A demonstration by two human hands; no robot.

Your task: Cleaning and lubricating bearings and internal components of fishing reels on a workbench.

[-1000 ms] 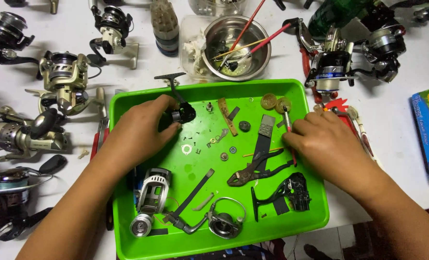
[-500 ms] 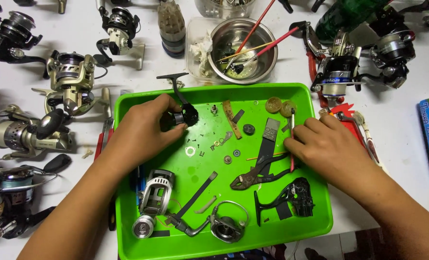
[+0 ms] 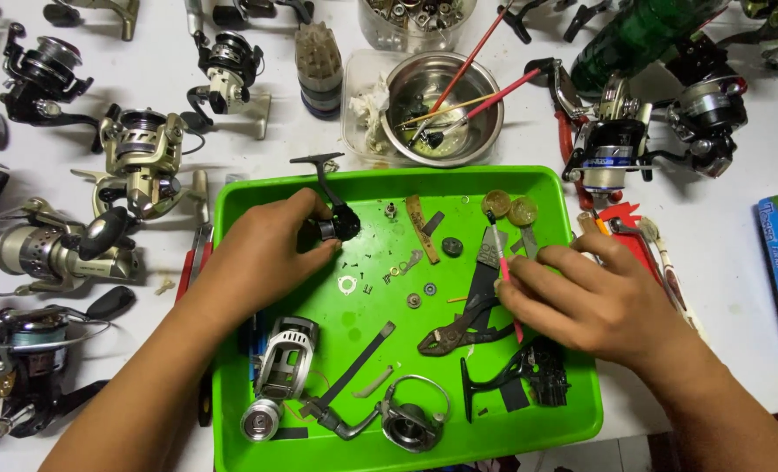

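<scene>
Two bare hands are seen from above, working over a green tray [image 3: 232, 201] on a white tabletop [image 3: 739, 253]. The left hand [image 3: 262, 253] is closed around a small black reel part [image 3: 341, 225] with a thin crank arm rising from it, held at the tray's upper left. The right hand [image 3: 586, 301] is curled narrowly over the tray's right side, with a slim red tool [image 3: 504, 271] pinched between its fingers, its tip close to dark pliers [image 3: 468, 319] lying on the tray. Tiny screws and washers [image 3: 348, 284] are scattered on the tray between the hands. Two brass gears [image 3: 509, 208] lie near the tray's top edge. A silver reel body [image 3: 286, 358] is placed at the lower left of the tray, a bail wire assembly [image 3: 411, 419] at the bottom, and a black frame [image 3: 533, 376] at the lower right. A steel bowl [image 3: 446, 109] holding red brushes is set just beyond the tray. Several whole fishing reels [image 3: 140, 162] are spread across the tabletop to the left, and more are seen at the upper right.
</scene>
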